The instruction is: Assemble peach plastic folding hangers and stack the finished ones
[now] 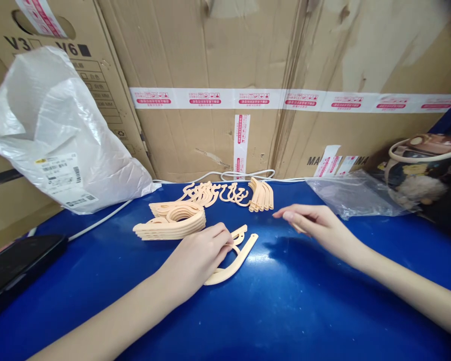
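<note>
My left hand (206,250) is closed on a beige plastic hanger part (244,254), a curved piece with holes at its arm ends, held low over the blue table. My fingers cover much of its middle. To the right, my right hand (311,223) hovers with its index finger stretched out to the left and nothing visible in it. Just beyond its fingertip stands a row of short curved hanger arms (261,194). Beside them lie several loose hooks (206,193). A stack of matching hanger parts (173,230) sits left of my left hand.
Large cardboard boxes (195,50) wall off the back of the blue table (285,311). At the left are a full white plastic bag (60,130) and a black phone-like device (22,260) with a white cable (101,218). A clear bag (346,193) and a dark jar-like container (417,170) stand right.
</note>
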Action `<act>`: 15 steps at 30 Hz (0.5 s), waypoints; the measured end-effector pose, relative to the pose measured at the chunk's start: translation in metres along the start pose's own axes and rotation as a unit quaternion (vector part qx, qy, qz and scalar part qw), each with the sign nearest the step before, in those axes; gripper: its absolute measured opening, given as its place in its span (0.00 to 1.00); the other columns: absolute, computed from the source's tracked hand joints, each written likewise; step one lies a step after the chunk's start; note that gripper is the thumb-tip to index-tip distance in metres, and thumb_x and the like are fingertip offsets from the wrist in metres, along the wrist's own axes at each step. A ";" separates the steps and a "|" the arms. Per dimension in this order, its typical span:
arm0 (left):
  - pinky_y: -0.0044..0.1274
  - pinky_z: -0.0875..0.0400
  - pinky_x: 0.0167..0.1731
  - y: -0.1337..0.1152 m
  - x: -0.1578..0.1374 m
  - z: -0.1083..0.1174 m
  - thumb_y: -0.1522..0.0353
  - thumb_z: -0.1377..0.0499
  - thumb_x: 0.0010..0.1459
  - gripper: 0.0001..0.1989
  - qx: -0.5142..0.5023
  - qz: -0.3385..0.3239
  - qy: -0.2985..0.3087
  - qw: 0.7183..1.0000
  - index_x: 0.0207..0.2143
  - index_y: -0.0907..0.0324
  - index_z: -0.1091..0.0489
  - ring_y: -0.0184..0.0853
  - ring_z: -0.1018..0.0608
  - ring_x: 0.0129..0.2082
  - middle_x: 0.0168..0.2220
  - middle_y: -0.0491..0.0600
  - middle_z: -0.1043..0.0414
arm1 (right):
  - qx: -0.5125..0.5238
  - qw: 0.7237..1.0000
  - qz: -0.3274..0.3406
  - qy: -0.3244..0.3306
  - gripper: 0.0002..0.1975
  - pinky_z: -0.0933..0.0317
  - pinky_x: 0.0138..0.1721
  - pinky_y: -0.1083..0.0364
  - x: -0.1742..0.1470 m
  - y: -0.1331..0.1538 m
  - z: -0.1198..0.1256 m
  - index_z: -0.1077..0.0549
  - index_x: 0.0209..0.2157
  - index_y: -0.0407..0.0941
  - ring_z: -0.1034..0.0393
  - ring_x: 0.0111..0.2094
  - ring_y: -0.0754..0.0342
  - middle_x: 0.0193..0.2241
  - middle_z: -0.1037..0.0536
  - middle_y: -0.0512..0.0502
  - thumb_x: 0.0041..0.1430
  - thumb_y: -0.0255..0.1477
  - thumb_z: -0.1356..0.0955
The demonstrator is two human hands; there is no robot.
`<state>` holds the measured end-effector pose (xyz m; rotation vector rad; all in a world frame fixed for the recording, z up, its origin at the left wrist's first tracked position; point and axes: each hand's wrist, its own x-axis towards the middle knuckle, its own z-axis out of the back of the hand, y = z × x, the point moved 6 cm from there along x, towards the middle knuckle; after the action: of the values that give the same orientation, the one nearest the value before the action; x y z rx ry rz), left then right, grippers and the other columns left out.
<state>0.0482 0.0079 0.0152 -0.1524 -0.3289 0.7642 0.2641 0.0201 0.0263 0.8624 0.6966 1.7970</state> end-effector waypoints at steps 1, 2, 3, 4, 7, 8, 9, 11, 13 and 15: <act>0.24 0.30 0.32 0.000 0.001 0.000 0.73 0.50 0.65 0.09 0.018 -0.013 0.000 1.000 0.37 0.61 0.31 0.33 0.24 0.33 0.37 0.48 0.29 | -0.054 0.998 0.023 0.023 0.17 0.36 0.33 0.56 -0.003 0.005 -0.006 0.23 0.41 0.45 0.29 0.30 0.54 0.30 0.22 0.47 0.64 0.41 0.38; 0.24 0.30 0.32 0.000 0.001 0.000 0.73 0.50 0.65 0.09 0.035 -0.025 -0.003 0.999 0.37 0.62 0.31 0.33 0.24 0.33 0.37 0.48 0.29 | -0.105 0.993 0.043 0.043 0.17 0.35 0.35 0.55 -0.006 0.010 -0.012 0.23 0.41 0.45 0.28 0.33 0.53 0.33 0.22 0.47 0.65 0.40 0.38; 0.25 0.30 0.32 -0.001 0.002 0.000 0.72 0.51 0.65 0.09 0.051 -0.035 -0.006 0.998 0.37 0.62 0.30 0.34 0.24 0.33 0.36 0.49 0.29 | -0.150 0.985 0.060 0.059 0.17 0.35 0.36 0.55 -0.009 0.013 -0.018 0.24 0.43 0.46 0.27 0.34 0.52 0.35 0.21 0.47 0.65 0.40 0.38; 0.25 0.29 0.32 -0.001 0.002 -0.001 0.72 0.51 0.66 0.10 0.064 -0.045 -0.010 0.997 0.38 0.62 0.30 0.34 0.24 0.33 0.36 0.49 0.28 | -0.190 0.977 0.074 0.068 0.17 0.35 0.36 0.55 -0.012 0.016 -0.023 0.25 0.46 0.46 0.26 0.34 0.52 0.35 0.21 0.46 0.65 0.40 0.38; 0.26 0.29 0.33 -0.002 0.002 -0.002 0.73 0.51 0.65 0.10 0.096 -0.068 -0.017 0.993 0.38 0.63 0.30 0.35 0.24 0.33 0.36 0.49 0.28 | -0.273 0.952 0.115 0.080 0.20 0.33 0.35 0.54 -0.019 0.019 -0.035 0.30 0.53 0.44 0.25 0.35 0.49 0.38 0.21 0.44 0.64 0.39 0.37; 0.27 0.29 0.34 -0.002 0.001 -0.003 0.74 0.51 0.65 0.10 0.103 -0.074 -0.018 0.992 0.39 0.63 0.30 0.35 0.24 0.34 0.36 0.50 0.28 | -0.288 0.945 0.131 0.082 0.20 0.33 0.36 0.54 -0.020 0.019 -0.038 0.30 0.53 0.44 0.25 0.37 0.49 0.40 0.21 0.43 0.65 0.38 0.37; 0.27 0.29 0.34 -0.002 0.001 -0.003 0.75 0.51 0.65 0.10 0.106 -0.079 -0.020 0.991 0.40 0.63 0.30 0.36 0.24 0.35 0.37 0.50 0.28 | -0.298 0.940 0.142 0.083 0.20 0.32 0.36 0.53 -0.021 0.019 -0.041 0.31 0.54 0.44 0.25 0.38 0.48 0.41 0.21 0.42 0.65 0.38 0.38; 0.28 0.29 0.35 -0.003 0.000 -0.002 0.76 0.50 0.64 0.10 0.106 -0.086 -0.020 0.991 0.41 0.62 0.30 0.36 0.24 0.36 0.39 0.51 0.27 | -0.308 0.935 0.150 0.086 0.19 0.32 0.37 0.53 -0.021 0.017 -0.043 0.31 0.54 0.44 0.24 0.39 0.48 0.42 0.22 0.42 0.66 0.37 0.38; 0.28 0.29 0.36 -0.004 -0.001 0.001 0.77 0.50 0.63 0.11 0.097 -0.093 -0.019 0.991 0.41 0.62 0.29 0.36 0.24 0.37 0.41 0.51 0.27 | -0.317 0.932 0.152 0.091 0.20 0.32 0.36 0.53 -0.020 0.017 -0.045 0.32 0.55 0.43 0.24 0.38 0.48 0.42 0.22 0.42 0.66 0.36 0.38; 0.28 0.29 0.36 -0.005 -0.002 0.003 0.77 0.49 0.63 0.10 0.091 -0.104 -0.015 0.990 0.41 0.62 0.29 0.36 0.24 0.39 0.42 0.52 0.26 | -0.329 0.926 0.155 0.098 0.19 0.32 0.34 0.53 -0.019 0.017 -0.046 0.32 0.55 0.43 0.24 0.36 0.48 0.40 0.21 0.42 0.66 0.35 0.39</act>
<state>0.0496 0.0031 0.0191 0.0649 -0.2972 0.5872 0.2226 -0.0066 0.0077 0.3470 0.0379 2.2250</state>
